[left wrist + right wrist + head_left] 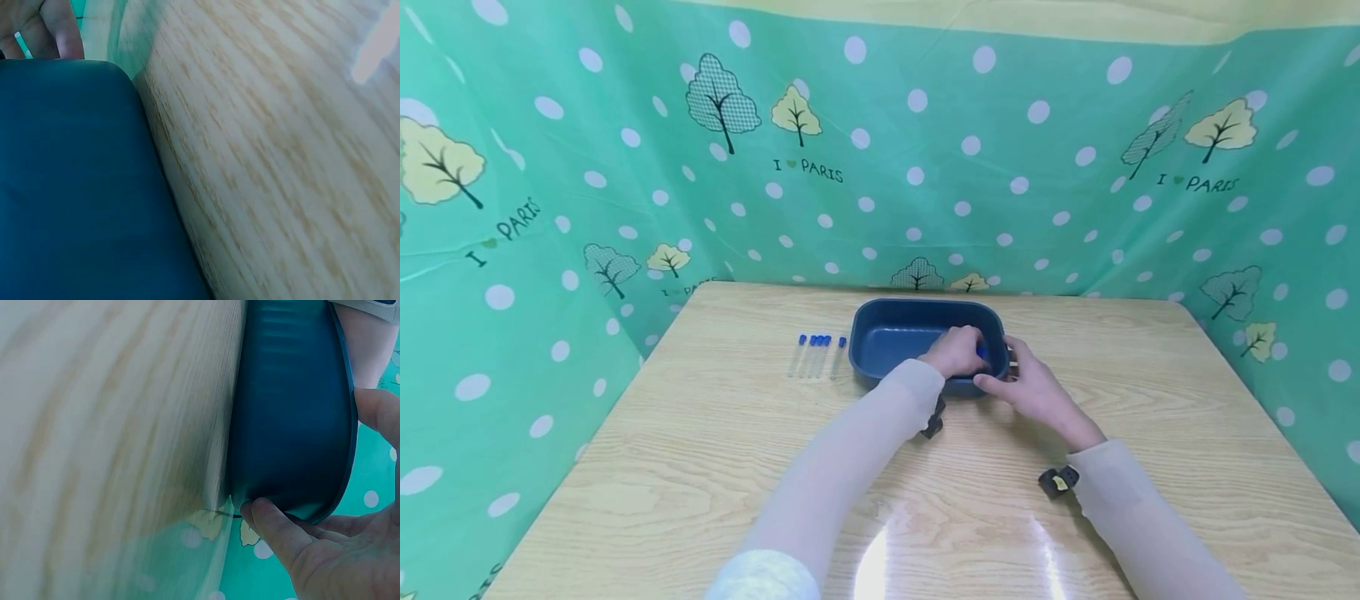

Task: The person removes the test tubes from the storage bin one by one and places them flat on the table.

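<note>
A dark blue oblong basin stands toward the back of the table. My left hand reaches down inside its right end, fingers curled at a small tube with a bright blue cap; most of that tube is hidden. With thumb and fingers spread round the basin's right end, my right hand grips it. In the right wrist view, the thumb lies at the rim and the fingertips press the outer wall. The left wrist view shows mostly the basin's outer side, with the right hand's fingers beyond.
Several clear tubes with blue caps lie side by side left of the basin. The wooden table runs back to a green dotted cloth, which also hangs along both sides.
</note>
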The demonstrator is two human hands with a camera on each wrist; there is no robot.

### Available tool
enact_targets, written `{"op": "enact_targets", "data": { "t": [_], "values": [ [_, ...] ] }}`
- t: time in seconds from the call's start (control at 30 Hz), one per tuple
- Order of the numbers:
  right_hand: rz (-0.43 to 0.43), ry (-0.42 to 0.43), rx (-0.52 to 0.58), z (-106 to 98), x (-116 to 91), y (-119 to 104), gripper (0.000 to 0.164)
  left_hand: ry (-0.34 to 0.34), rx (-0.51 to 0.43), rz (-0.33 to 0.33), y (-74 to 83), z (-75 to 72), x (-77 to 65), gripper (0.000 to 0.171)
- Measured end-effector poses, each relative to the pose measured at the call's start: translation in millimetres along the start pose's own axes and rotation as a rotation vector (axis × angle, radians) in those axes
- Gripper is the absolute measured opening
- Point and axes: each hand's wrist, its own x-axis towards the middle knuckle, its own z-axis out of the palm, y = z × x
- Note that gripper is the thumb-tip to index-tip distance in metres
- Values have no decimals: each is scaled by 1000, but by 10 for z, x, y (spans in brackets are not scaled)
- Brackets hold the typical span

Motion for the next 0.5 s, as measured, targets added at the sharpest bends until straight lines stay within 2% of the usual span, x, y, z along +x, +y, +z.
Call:
{"op": "enact_targets", "data": {
  "t": [0.5],
  "values": [
    [-6,0,-4,1,12,35,92,12,25,30,-20,13,4,32]
  ]
}}
